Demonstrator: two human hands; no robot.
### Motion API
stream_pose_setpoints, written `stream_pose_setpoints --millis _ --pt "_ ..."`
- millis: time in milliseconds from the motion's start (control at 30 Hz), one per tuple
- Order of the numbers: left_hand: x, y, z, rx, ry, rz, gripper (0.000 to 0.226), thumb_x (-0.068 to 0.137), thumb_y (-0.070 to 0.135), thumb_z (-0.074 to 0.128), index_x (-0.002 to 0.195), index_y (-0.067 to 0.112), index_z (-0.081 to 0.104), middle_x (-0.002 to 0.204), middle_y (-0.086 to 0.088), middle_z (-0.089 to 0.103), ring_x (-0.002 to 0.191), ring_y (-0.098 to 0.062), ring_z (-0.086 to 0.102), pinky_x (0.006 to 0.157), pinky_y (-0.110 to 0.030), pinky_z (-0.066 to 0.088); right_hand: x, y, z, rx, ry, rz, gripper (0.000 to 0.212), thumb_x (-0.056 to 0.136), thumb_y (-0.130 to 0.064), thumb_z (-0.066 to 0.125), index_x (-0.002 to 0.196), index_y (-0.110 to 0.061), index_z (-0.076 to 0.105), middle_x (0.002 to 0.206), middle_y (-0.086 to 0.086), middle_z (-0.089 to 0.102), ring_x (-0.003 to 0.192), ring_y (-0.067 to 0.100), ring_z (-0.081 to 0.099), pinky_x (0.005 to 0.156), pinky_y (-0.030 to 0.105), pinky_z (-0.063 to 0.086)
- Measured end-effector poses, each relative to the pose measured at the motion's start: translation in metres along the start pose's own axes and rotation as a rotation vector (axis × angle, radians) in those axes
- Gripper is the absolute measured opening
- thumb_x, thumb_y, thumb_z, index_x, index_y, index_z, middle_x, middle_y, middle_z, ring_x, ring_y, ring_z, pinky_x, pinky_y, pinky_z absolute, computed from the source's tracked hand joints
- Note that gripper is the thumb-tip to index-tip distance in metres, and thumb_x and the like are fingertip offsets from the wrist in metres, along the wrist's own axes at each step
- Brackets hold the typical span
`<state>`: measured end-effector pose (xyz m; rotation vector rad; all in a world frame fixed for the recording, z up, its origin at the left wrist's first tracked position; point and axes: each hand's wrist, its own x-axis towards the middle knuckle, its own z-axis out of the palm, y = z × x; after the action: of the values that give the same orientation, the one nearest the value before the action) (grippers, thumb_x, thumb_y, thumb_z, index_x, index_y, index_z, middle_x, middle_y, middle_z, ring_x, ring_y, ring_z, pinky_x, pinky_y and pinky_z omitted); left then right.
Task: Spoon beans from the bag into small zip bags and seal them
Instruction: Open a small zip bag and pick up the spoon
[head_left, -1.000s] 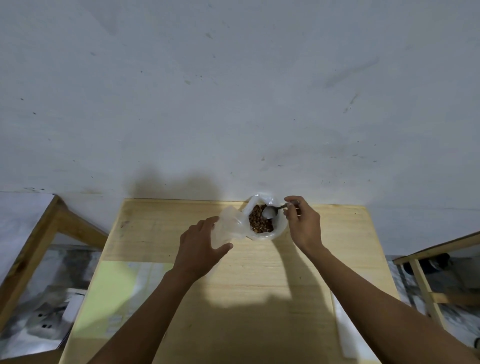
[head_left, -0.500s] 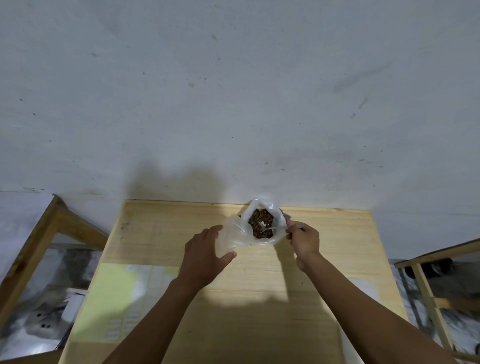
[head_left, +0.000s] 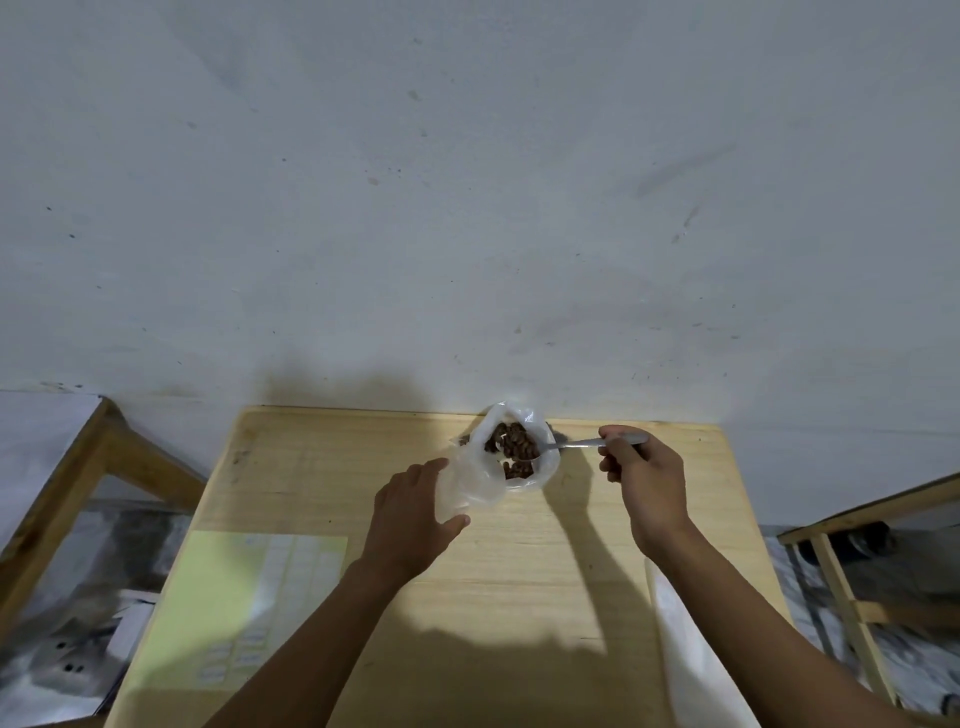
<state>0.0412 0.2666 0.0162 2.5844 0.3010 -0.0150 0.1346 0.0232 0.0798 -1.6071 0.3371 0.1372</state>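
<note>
A clear plastic bag (head_left: 540, 475) of brown beans (head_left: 511, 441) stands open near the far edge of the wooden table (head_left: 467, 597). My left hand (head_left: 410, 514) grips a small clear zip bag (head_left: 462, 483), held up just left of the bean bag and touching it. My right hand (head_left: 644, 478) grips the handle of a metal spoon (head_left: 576, 444). The spoon's bowl lies over the bean bag's mouth with beans heaped on it.
A yellow printed sheet (head_left: 228, 603) lies on the table's left front. A white flat piece (head_left: 691, 654) lies on the right front, partly under my right forearm. A wall rises right behind the table. Wooden frames stand at left (head_left: 67, 493) and right (head_left: 852, 613).
My right hand has drawn back to the right and the spoon has come up out of the beans with a load. The left hand has kept hold of the zip bag.
</note>
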Motion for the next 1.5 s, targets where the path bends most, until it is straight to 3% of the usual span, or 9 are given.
stream_pose_setpoints --millis 200,333,467,767,933,1067,1300,1400,1500 --pt "-0.003 0.009 0.004 0.025 0.034 0.068 0.075 0.069 0.045 0.08 0.134 0.02 0.049 0.12 0.0 0.06 0.106 -0.024 0.058 0.093 -0.037 0.043 -0.022 0.002 0.009 -0.167 -0.113 -0.173 0.02 0.092 -0.005 0.057 0.085 -0.017 0.072 0.086 -0.008 0.072 0.062 0.01 0.057 0.065 0.027 0.048" --pt "-0.004 0.01 0.003 0.022 0.037 0.07 0.074 0.069 0.044 0.08 0.132 0.02 0.049 0.119 0.0 0.061 0.106 -0.025 0.058 0.091 -0.037 0.043 -0.028 0.008 0.016 -0.278 -0.192 -0.305 0.017 0.095 -0.01 0.058 0.094 -0.021 0.071 0.095 -0.008 0.072 0.076 0.006 0.062 0.073 0.023 0.047" --pt "-0.005 0.008 0.003 0.024 0.036 0.053 0.074 0.069 0.046 0.079 0.132 0.021 0.049 0.119 0.001 0.061 0.104 -0.023 0.059 0.09 -0.035 0.044 -0.032 0.002 0.018 -0.358 -0.248 -0.437 0.018 0.095 -0.011 0.058 0.099 -0.024 0.07 0.098 -0.008 0.07 0.084 0.006 0.063 0.069 0.013 0.043" --pt "-0.007 -0.006 0.005 0.036 0.028 -0.018 0.076 0.071 0.054 0.074 0.134 0.022 0.046 0.117 0.002 0.06 0.102 -0.021 0.06 0.091 -0.037 0.046 -0.001 -0.008 0.009 -0.242 -0.012 -0.475 0.014 0.096 -0.012 0.059 0.099 -0.021 0.07 0.091 -0.003 0.069 0.074 0.008 0.061 0.063 0.019 0.045" --pt "-0.005 -0.014 0.008 0.04 0.019 -0.03 0.076 0.072 0.055 0.072 0.135 0.022 0.045 0.12 0.004 0.059 0.106 -0.019 0.059 0.094 -0.035 0.044 0.014 0.02 0.018 -0.323 0.034 -0.477 0.015 0.094 -0.009 0.061 0.1 -0.017 0.072 0.092 0.001 0.069 0.077 0.007 0.063 0.064 0.013 0.046" --pt "-0.001 -0.02 0.01 0.042 0.005 -0.025 0.077 0.073 0.057 0.071 0.137 0.023 0.044 0.124 0.008 0.058 0.11 -0.017 0.058 0.097 -0.034 0.043 0.021 0.048 0.032 -0.41 0.025 -0.49 0.016 0.093 -0.007 0.061 0.1 -0.016 0.073 0.094 -0.002 0.068 0.086 0.011 0.066 0.074 0.028 0.052" --pt "0.004 -0.022 0.012 0.063 -0.035 -0.014 0.076 0.075 0.056 0.068 0.139 0.023 0.042 0.128 0.006 0.058 0.113 -0.019 0.057 0.099 -0.035 0.039 0.026 0.077 0.056 -0.261 0.092 -0.203 0.018 0.094 -0.007 0.057 0.099 -0.015 0.073 0.102 -0.004 0.072 0.094 0.019 0.068 0.087 0.042 0.055" --pt "0.007 -0.021 0.011 0.089 -0.052 -0.028 0.076 0.077 0.058 0.064 0.14 0.026 0.037 0.129 0.008 0.056 0.115 -0.016 0.056 0.101 -0.033 0.038 0.026 0.084 0.059 -0.219 0.04 -0.041 0.019 0.093 -0.008 0.059 0.091 -0.021 0.073 0.087 -0.009 0.072 0.081 0.028 0.069 0.081 0.048 0.057" --pt "0.01 -0.019 0.012 0.086 -0.052 -0.044 0.075 0.077 0.057 0.065 0.139 0.025 0.037 0.128 0.007 0.057 0.115 -0.017 0.056 0.101 -0.033 0.037 0.023 0.082 0.061 -0.229 0.001 0.051 0.018 0.092 -0.009 0.06 0.089 -0.019 0.074 0.074 0.002 0.069 0.068 0.022 0.062 0.075 0.045 0.055"
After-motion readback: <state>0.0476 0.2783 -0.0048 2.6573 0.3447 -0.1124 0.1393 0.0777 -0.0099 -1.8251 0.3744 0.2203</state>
